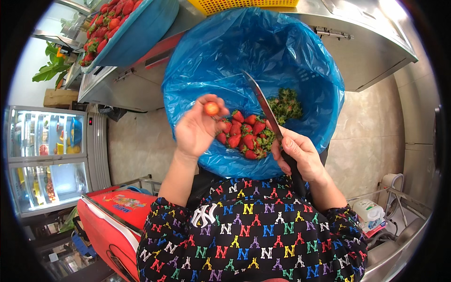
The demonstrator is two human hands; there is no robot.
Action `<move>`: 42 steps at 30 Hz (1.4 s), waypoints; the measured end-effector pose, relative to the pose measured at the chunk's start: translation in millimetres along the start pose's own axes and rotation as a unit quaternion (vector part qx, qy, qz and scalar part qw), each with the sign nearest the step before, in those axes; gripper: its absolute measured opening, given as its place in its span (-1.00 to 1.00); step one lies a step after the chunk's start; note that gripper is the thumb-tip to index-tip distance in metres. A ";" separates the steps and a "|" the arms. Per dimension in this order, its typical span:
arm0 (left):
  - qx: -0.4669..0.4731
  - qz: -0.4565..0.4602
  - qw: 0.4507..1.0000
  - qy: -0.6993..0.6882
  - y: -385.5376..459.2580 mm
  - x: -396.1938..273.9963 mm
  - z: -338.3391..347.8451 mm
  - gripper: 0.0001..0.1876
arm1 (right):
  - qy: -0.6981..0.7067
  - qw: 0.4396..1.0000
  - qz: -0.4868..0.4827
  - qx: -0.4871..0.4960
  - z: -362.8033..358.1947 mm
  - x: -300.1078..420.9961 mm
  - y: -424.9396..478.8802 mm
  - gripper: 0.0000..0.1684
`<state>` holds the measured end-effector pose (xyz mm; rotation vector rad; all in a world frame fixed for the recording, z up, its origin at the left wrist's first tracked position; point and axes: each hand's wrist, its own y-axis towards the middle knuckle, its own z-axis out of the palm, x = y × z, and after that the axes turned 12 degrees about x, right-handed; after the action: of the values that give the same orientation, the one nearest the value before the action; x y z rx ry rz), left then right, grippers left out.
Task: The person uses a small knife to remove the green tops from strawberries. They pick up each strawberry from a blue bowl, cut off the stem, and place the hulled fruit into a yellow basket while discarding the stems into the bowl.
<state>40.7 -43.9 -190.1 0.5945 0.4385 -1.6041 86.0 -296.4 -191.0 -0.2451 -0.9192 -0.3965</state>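
My left hand (201, 128) holds a strawberry (211, 109) between its fingertips, its pale cut face turned up to the camera. In my right hand (299, 151) is a long knife (263, 102) with a dark handle, its blade slanting up and to the left, with red smears on it. Both hands are over a large round container lined with a blue plastic bag (211, 63). Whole strawberries (243, 134) with green tops lie in the near part of the bag, between my hands. A heap of cut-off strawberry leaves (287, 105) lies beyond the blade, at the right.
A blue basin (141, 38) heaped with strawberries (109, 28) stands on a steel counter at the upper left. A yellow plastic basket (243, 4) is at the top. Lower left are a red chest (105, 225) and a glass-door refrigerator (49, 158); a white jug (368, 210) stands lower right.
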 end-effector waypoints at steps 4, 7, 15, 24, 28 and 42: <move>0.032 -0.077 0.972 0.219 9.1 -26.7 -27.1 -0.76 | 0.011 1.000 -0.016 -0.008 -1.9 -4.1 -0.1 -0.45; -0.002 -0.230 0.719 0.656 18.7 -10.4 -15.3 -0.79 | 0.016 1.000 -0.016 -0.009 -3.3 -5.8 0.3 -0.45; 0.026 -0.312 0.390 0.866 15.9 13.0 -25.1 -0.65 | 0.014 1.000 0.000 -0.008 -1.7 -5.7 0.5 -0.43; -0.026 -0.311 0.581 0.752 21.2 3.0 -0.5 -0.68 | -0.018 1.000 -0.003 0.012 2.2 -5.3 -1.5 -0.43; 0.043 -0.205 0.839 0.503 6.7 15.7 11.5 -0.65 | -0.020 0.998 0.037 0.056 4.7 0.7 -4.3 -0.37; 0.102 -0.095 0.925 0.353 -14.8 27.5 17.0 -0.63 | -0.076 0.993 0.060 0.073 10.3 3.0 -3.6 -0.39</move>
<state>22.4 -74.1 -194.3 1.3376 0.8862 -1.5930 78.7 -296.5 -182.4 -0.1971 -1.0721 -0.1990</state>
